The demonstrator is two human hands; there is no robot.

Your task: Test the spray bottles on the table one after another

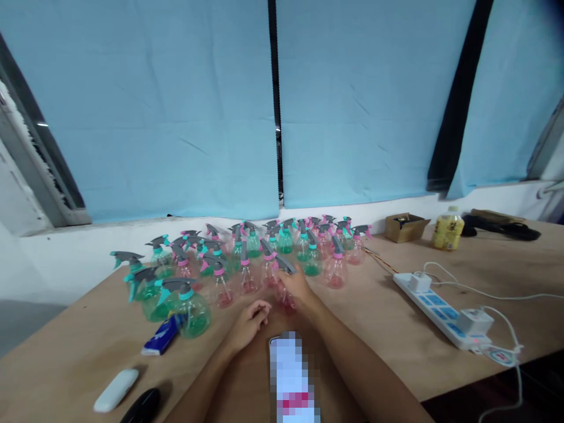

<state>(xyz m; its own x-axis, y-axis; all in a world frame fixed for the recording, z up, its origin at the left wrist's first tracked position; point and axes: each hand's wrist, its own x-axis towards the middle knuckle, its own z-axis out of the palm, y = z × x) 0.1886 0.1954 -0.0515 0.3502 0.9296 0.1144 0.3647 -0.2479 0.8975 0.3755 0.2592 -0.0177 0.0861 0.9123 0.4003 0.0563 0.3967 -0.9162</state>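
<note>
My right hand is wrapped round a spray bottle with a pink-tinted clear body and a grey trigger head, at the front of a large group of bottles. Part of that bottle is hidden by my fingers. To its left, my left hand rests low over the table with its fingers curled in and nothing visible in them. Close by stand a pink spray bottle and another pink one. A green spray bottle stands further left. Below my hands lies a phone with a blurred screen.
Several pink and green bottles fill the back of the wooden table. On the right are a power strip with white cables, a yellow drink bottle and a cardboard box. Left are a blue packet and a white case.
</note>
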